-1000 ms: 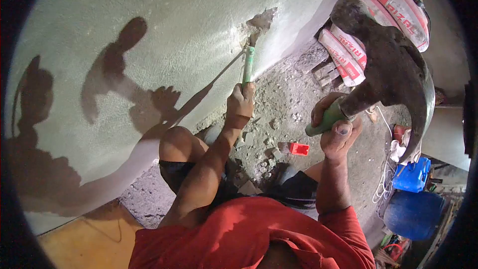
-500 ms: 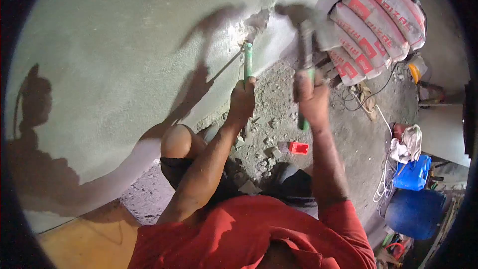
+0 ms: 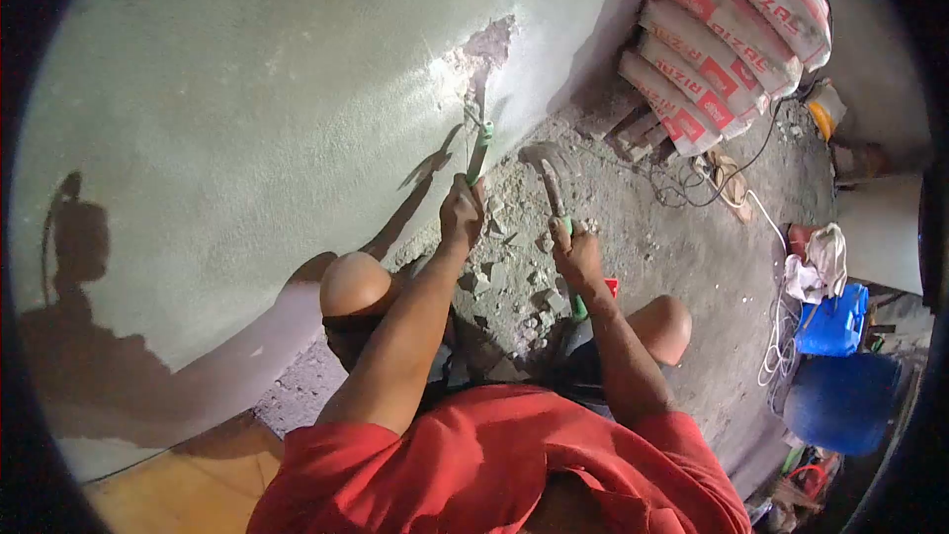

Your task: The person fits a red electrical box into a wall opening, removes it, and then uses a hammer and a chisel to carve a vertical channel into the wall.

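Note:
My left hand [image 3: 463, 213] is closed around the green grip of a chisel [image 3: 481, 146]. Its metal end points up into a rough broken patch [image 3: 489, 44] in the grey plastered wall [image 3: 247, 129]. To the right, my right hand [image 3: 578, 255] grips a hammer [image 3: 554, 188] by its green handle. The hammer's head is slightly blurred and hangs over the rubble, apart from the chisel. Broken chunks and grit [image 3: 509, 287] lie on the floor below and between my hands. Part of a red plastic piece [image 3: 612, 287] shows beside my right forearm.
Several stacked cement bags [image 3: 732, 44] stand against the wall at upper right. A dark cord and a white cable [image 3: 766, 361] run over the floor [image 3: 717, 282]. A blue jug [image 3: 835, 321] and a larger blue container [image 3: 845, 403] sit at right. A yellowish board [image 3: 188, 480] lies at lower left.
The hammer has come down and left, away from the wall, with its head now lower than the chisel's grip. The chisel leans more. The whole view has shifted slightly, and my right knee now shows.

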A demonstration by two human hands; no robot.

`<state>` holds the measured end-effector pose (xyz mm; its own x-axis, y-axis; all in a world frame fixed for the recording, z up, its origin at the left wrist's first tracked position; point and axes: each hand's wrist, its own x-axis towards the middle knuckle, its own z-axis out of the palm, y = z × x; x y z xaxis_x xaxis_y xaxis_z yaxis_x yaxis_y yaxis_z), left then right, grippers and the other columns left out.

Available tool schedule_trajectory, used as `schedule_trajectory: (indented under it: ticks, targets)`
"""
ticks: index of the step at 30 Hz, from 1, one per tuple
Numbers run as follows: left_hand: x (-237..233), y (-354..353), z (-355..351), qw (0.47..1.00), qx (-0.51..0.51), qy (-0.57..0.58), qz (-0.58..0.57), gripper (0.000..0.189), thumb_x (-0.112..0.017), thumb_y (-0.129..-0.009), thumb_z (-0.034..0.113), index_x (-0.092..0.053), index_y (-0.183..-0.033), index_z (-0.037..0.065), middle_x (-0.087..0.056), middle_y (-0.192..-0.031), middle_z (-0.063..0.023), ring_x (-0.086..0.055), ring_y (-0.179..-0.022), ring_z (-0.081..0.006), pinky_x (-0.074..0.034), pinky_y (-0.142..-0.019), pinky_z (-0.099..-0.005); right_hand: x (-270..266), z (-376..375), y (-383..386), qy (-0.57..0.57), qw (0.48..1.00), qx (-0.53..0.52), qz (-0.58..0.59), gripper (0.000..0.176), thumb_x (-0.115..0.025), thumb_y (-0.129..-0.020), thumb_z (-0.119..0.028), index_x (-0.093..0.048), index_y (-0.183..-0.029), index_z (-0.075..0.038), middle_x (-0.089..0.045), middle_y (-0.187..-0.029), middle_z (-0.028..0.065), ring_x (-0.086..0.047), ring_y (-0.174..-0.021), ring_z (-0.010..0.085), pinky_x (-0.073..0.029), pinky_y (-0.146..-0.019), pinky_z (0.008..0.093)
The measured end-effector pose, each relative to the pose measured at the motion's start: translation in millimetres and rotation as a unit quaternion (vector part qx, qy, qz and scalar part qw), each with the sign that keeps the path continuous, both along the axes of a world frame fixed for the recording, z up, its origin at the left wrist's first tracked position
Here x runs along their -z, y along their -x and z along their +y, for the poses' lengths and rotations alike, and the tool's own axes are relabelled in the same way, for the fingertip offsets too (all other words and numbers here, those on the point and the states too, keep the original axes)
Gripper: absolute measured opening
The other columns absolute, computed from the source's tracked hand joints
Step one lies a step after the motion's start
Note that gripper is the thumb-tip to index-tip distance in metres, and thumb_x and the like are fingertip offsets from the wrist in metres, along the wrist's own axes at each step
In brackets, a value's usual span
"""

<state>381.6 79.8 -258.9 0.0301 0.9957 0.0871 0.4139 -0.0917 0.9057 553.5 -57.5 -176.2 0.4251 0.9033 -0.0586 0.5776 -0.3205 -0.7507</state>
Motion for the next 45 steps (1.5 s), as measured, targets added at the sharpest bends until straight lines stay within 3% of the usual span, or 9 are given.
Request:
schedule_trajectory:
  ticks: [2,3,9,20,25,29,37,40,45]
  targets:
    - [-17,-4,1,0.982,0.021,-0.059,0.18,0.027,-0.053,-0.099,0.026,-0.048,-0.094,-0.001,-0.059,-0.069,-0.0241,-0.06,-0.06,-0.0372,-0.047,-0.057,-0.0453,-7,-13,2,0.059,0.991,0.03,0.115,0.058,-0.052,-0.094,-0.053,-0.061,-0.092,0.004,-0.06,-0.063,0.0184,-0.06,-0.059,0.0302,-0.048,-0.058,0.0454]
    - [38,-18,16,0.999,-0.001,-0.008,-0.033,0.03,-0.055,-0.099,0.027,-0.049,-0.093,-0.001,-0.058,-0.067,-0.0231,-0.06,-0.059,-0.0394,-0.046,-0.054,-0.0461,-1,-17,1,0.054,0.991,0.035,0.114,0.058,-0.052,-0.094,-0.053,-0.061,-0.092,0.004,-0.06,-0.063,0.0184,-0.06,-0.059,0.0302,-0.048,-0.058,0.0454]
    - [-137,-11,-58,0.995,0.073,-0.069,0.006,0.036,-0.052,-0.098,0.032,-0.051,-0.089,-0.002,-0.061,-0.068,-0.0242,-0.062,-0.065,-0.0453,-0.046,-0.054,-0.0503,-31,-21,0,-0.01,0.958,0.071,0.276,0.048,-0.049,-0.097,-0.05,-0.057,-0.084,-0.005,-0.049,-0.059,-0.0008,-0.044,-0.046,0.0079,-0.033,-0.042,0.0262]
    - [-154,-8,-5,0.986,0.074,0.081,0.126,0.049,-0.048,-0.097,0.042,-0.057,-0.101,-0.006,-0.063,-0.089,-0.0335,-0.062,-0.089,-0.0509,-0.048,-0.077,-0.0526,-155,13,-17,-0.175,0.958,-0.038,0.222,0.041,-0.05,-0.098,-0.045,-0.055,-0.087,-0.006,-0.051,-0.061,-0.0015,-0.045,-0.054,0.0064,-0.036,-0.048,0.0261]
    - [-156,-10,2,0.986,0.07,0.11,0.107,0.048,-0.05,-0.097,0.04,-0.058,-0.1,-0.007,-0.063,-0.089,-0.0339,-0.061,-0.088,-0.0516,-0.047,-0.075,-0.0523,-96,48,9,-0.308,0.929,-0.006,0.203,0.041,-0.052,-0.097,-0.044,-0.057,-0.092,-0.004,-0.054,-0.063,0.0018,-0.05,-0.054,0.0108,-0.041,-0.049,0.0271]
    - [-156,-10,-7,0.985,0.057,0.125,0.1,0.046,-0.05,-0.097,0.038,-0.059,-0.098,-0.006,-0.063,-0.09,-0.0338,-0.061,-0.089,-0.0514,-0.048,-0.075,-0.0521,-51,65,10,-0.135,0.988,-0.027,0.071,0.041,-0.054,-0.096,-0.046,-0.058,-0.092,-0.005,-0.055,-0.064,0.0018,-0.048,-0.057,0.0103,-0.04,-0.052,0.0268]
    - [-140,0,8,0.985,0.087,0.098,0.107,0.048,-0.048,-0.097,0.04,-0.058,-0.096,-0.007,-0.062,-0.088,-0.0346,-0.061,-0.089,-0.0515,-0.047,-0.077,-0.0527,-197,46,-11,-0.357,0.915,-0.031,0.186,0.046,-0.047,-0.099,-0.049,-0.056,-0.086,-0.005,-0.054,-0.062,0.0027,-0.051,-0.053,0.0101,-0.04,-0.048,0.0262]
    - [-144,1,9,0.983,0.092,0.125,0.096,0.049,-0.047,-0.097,0.04,-0.058,-0.096,-0.008,-0.062,-0.088,-0.0354,-0.061,-0.088,-0.0523,-0.047,-0.077,-0.0528,-113,62,7,-0.395,0.918,0.026,0.013,0.044,-0.048,-0.098,-0.046,-0.058,-0.087,-0.005,-0.055,-0.063,0.005,-0.056,-0.06,0.0163,-0.045,-0.054,0.0313]
    - [-87,9,-7,0.989,0.077,-0.041,0.122,0.048,-0.047,-0.098,0.041,-0.058,-0.101,-0.006,-0.063,-0.078,-0.0302,-0.062,-0.074,-0.0493,-0.048,-0.063,-0.0529,-29,49,15,-0.054,0.991,-0.001,0.121,0.055,-0.053,-0.095,-0.051,-0.057,-0.09,0.004,-0.058,-0.066,0.0165,-0.055,-0.06,0.0242,-0.046,-0.06,0.042]
